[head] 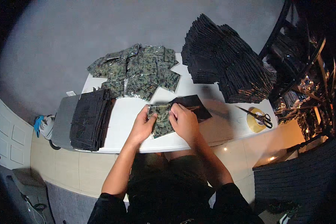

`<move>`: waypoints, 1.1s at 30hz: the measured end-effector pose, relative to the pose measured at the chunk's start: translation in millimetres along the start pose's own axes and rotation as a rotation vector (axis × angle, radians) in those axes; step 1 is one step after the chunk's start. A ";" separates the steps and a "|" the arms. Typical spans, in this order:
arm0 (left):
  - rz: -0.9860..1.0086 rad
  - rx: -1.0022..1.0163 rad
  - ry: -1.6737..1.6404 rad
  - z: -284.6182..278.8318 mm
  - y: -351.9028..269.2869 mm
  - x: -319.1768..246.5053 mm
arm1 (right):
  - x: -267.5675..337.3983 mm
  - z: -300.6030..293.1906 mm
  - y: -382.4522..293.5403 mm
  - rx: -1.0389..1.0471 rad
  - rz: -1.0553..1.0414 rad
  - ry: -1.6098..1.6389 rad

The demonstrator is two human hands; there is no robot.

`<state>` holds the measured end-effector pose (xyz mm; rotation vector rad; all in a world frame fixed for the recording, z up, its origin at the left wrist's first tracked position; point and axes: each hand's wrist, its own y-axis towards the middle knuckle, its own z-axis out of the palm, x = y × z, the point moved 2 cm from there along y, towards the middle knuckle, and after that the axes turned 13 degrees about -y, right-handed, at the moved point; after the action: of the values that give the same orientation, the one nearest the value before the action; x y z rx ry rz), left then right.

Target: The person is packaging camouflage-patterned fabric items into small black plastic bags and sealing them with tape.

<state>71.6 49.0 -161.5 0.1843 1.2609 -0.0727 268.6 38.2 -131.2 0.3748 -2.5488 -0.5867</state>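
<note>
A folded camouflage fabric item in clear plastic (162, 123) is between my two hands, just above the white table (123, 123). My left hand (143, 124) grips its left edge, thumb on top. My right hand (184, 120) pinches its upper right part with bent fingers; what lies under those fingers is hidden. Behind my right hand, a flat black sheet or piece of fabric (203, 112) lies on the table, partly covered. Farther back is a spread pile of camouflage items in clear plastic (142, 70).
Black folded pieces are stacked at the left (86, 123), beside a grey block-like object (63, 120). A large fanned pile of black pieces (224, 58) stands at the back right. Black-handled scissors (261, 118) rest on a roll of tape (252, 126) near the right edge.
</note>
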 end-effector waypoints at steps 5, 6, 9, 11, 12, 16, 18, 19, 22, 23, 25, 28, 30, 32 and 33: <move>-0.078 -0.042 -0.104 -1.0 -1.6 2.9 | 8.8 -0.5 -1.5 0.006 -0.057 0.035; -0.133 -0.081 -0.173 -1.8 -1.3 8.4 | 9.2 -0.6 -1.3 0.002 -0.070 0.036; -0.067 0.002 0.010 -5.9 -3.1 11.6 | 6.8 0.6 -0.7 -0.036 -0.031 0.012; -0.032 0.009 0.123 -7.7 -2.7 7.2 | 3.7 -1.9 -0.4 -0.042 0.017 0.019; 0.003 0.048 0.158 -9.4 -3.2 2.8 | 3.6 -3.0 -0.2 -0.046 0.061 0.036; -0.039 0.085 0.310 -8.5 -6.0 -11.6 | -1.3 2.6 1.5 -0.076 0.085 -0.002; 0.006 0.108 0.367 -13.6 -1.1 -5.2 | 0.0 1.9 3.4 -0.079 0.035 -0.005; 0.050 0.130 0.426 -15.9 -0.4 -3.9 | 1.7 2.3 5.0 -0.079 0.033 -0.003; -0.043 0.091 0.437 -13.8 0.6 -11.0 | 8.2 0.8 7.4 -0.088 -0.091 -0.028; -0.044 0.093 0.434 -10.1 0.0 -8.5 | 10.7 -0.3 4.8 -0.078 -0.101 -0.027; -0.047 -0.073 0.193 -6.1 -4.0 -3.8 | 16.4 -2.2 2.2 -0.070 -0.117 -0.022; -0.092 -0.231 -0.203 0.6 -9.8 9.9 | 17.7 -0.8 -4.6 -0.045 -0.072 -0.050; -0.061 -0.258 -0.225 -1.7 -9.6 15.8 | 16.1 -1.0 -8.8 -0.082 -0.022 -0.058; -0.030 -0.286 -0.247 -3.3 -10.6 20.3 | 10.7 0.1 -11.9 -0.067 -0.035 -0.073; 0.005 -0.282 -0.213 -2.5 -9.6 18.9 | 10.0 -0.2 -11.3 -0.056 -0.046 -0.087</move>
<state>73.5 41.0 -181.1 -0.0633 1.0453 0.0880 262.0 24.6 -132.4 0.3970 -2.6063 -0.7041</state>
